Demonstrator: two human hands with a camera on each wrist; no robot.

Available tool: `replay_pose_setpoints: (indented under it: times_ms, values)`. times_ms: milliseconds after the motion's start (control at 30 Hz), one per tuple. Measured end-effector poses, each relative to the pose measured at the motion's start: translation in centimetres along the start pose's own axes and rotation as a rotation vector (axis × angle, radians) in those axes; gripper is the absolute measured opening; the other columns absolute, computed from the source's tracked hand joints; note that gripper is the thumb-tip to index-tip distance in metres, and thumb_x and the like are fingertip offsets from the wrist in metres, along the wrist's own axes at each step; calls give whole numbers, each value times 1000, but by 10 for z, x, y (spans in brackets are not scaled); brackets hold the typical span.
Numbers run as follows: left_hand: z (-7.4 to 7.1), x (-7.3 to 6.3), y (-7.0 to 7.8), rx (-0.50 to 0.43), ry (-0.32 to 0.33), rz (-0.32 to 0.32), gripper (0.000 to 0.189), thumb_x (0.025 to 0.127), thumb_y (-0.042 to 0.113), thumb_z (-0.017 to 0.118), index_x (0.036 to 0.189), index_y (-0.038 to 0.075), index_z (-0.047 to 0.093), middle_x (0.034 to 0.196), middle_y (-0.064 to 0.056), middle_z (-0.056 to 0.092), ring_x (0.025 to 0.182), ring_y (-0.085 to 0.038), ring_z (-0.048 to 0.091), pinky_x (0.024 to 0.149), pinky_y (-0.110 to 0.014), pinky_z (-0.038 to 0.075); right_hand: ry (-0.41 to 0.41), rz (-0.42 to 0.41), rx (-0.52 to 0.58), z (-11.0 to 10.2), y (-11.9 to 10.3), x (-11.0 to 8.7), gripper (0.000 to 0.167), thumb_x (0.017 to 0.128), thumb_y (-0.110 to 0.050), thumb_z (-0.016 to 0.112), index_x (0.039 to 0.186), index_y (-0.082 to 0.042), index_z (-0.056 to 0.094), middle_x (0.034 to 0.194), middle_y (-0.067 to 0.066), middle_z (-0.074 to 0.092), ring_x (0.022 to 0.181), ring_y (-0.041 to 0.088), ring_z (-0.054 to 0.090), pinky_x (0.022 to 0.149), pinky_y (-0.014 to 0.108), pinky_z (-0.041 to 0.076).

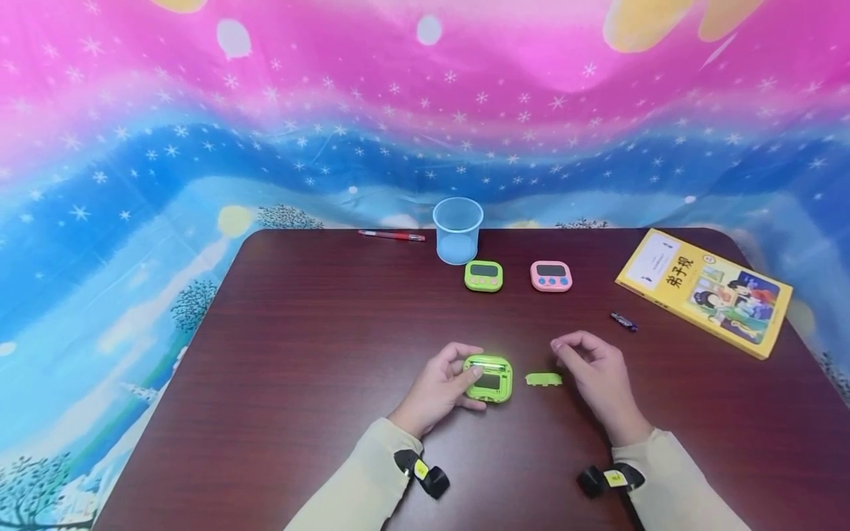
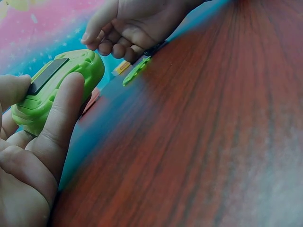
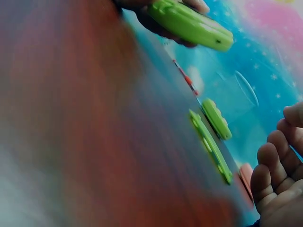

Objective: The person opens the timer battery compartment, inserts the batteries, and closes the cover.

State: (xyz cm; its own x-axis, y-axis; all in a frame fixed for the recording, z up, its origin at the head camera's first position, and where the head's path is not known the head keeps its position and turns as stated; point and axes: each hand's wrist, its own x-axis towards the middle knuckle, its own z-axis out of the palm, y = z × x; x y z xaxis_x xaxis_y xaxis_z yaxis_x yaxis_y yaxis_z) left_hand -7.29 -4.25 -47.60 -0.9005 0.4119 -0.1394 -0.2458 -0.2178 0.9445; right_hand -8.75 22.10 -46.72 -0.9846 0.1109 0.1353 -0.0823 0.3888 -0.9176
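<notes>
My left hand [image 1: 441, 387] grips a green digital timer [image 1: 499, 391] by its left side, thumb lying across its back. The timer's back faces up, with the battery slot [image 1: 488, 364] uncovered and a shiny battery visible inside. In the left wrist view the timer [image 2: 71, 90] is held up and tilted. A green battery cover [image 1: 544, 379] lies on the table between the hands. Just right of it, my right hand [image 1: 600, 376] hovers with loosely curled fingers, thumb and index tips close together. Nothing shows between these fingertips in the right wrist view.
Behind the hands stand a second green timer [image 1: 484, 276], a pink timer [image 1: 551, 276] and a clear blue cup [image 1: 458, 232]. A red pen [image 1: 392, 236] lies at the back edge. To the right are a small dark cylinder [image 1: 624, 321] and a yellow book [image 1: 704, 291].
</notes>
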Motion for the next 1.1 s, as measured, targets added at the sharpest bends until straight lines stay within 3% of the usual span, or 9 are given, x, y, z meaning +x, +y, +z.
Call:
replay_pose_setpoints:
  times_ms: [233,467,533,767,1100]
  values:
    - [-1,1,-1,0,-1,-4,32,102,7,58,133,2,51,119,-23,67,93,-32,72,70,-44,64,131,60,31,-12,11,27,19,97,-18,68,99,1,72,81,1,69,72,12,64,66,17,55]
    - [0,2,-1,14,-12,-1,33,101,8,59,133,3,52,120,-22,67,93,-33,72,71,-44,64,216,150,164,-35,11,54,19,94,-20,72,103,-3,74,82,-4,70,72,10,62,63,14,54]
    - [0,2,-1,18,-14,-2,33,102,8,59,133,2,52,121,-21,67,93,-33,72,71,-44,64,177,125,126,-37,6,53,22,94,-23,72,104,-3,74,83,-3,70,72,11,60,60,15,52]
    - [1,1,1,17,-18,-4,33,102,8,58,133,2,51,121,-21,67,94,-33,72,71,-43,64,-105,-93,-266,-35,-8,34,20,94,-32,72,103,-14,75,96,-2,72,84,9,58,68,17,48]
    - [0,1,1,-2,-16,-9,35,102,7,57,135,0,49,121,-22,66,95,-33,72,71,-42,64,-369,-119,-376,-33,-4,21,19,88,-27,80,103,-17,75,85,-4,63,77,15,56,64,23,48]
